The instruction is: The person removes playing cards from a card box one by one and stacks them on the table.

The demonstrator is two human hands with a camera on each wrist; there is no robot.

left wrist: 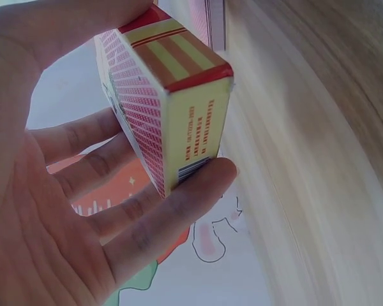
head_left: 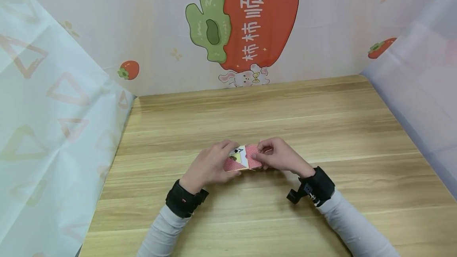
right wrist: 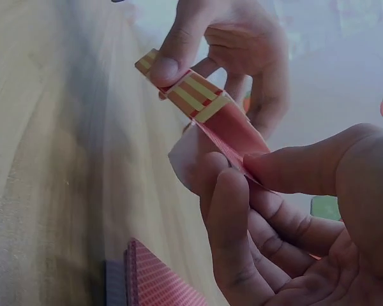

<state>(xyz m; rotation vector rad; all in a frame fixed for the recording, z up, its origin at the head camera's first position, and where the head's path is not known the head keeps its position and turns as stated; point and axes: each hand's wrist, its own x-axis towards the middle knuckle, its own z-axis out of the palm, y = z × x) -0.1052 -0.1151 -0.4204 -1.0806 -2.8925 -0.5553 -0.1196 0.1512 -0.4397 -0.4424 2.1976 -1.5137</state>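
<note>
A red-patterned playing card box (head_left: 235,165) with an ace printed on its face is held between the thumb and fingers of my left hand (head_left: 211,165). In the left wrist view, the box's striped side and its yellow end with a barcode show. The thumb and fingers of my right hand (head_left: 278,154) pinch the red flap (right wrist: 226,150) at the box's other end, as the right wrist view shows. That end stands open, with a pale flap (right wrist: 186,158) beside it. The inside of the box is mostly hidden.
Below my right hand, a red-patterned block (right wrist: 158,280) like a stack of cards shows partly in the right wrist view. The wooden table (head_left: 250,118) lies under both hands. Printed cloth (head_left: 160,31) hangs behind the table and at both sides.
</note>
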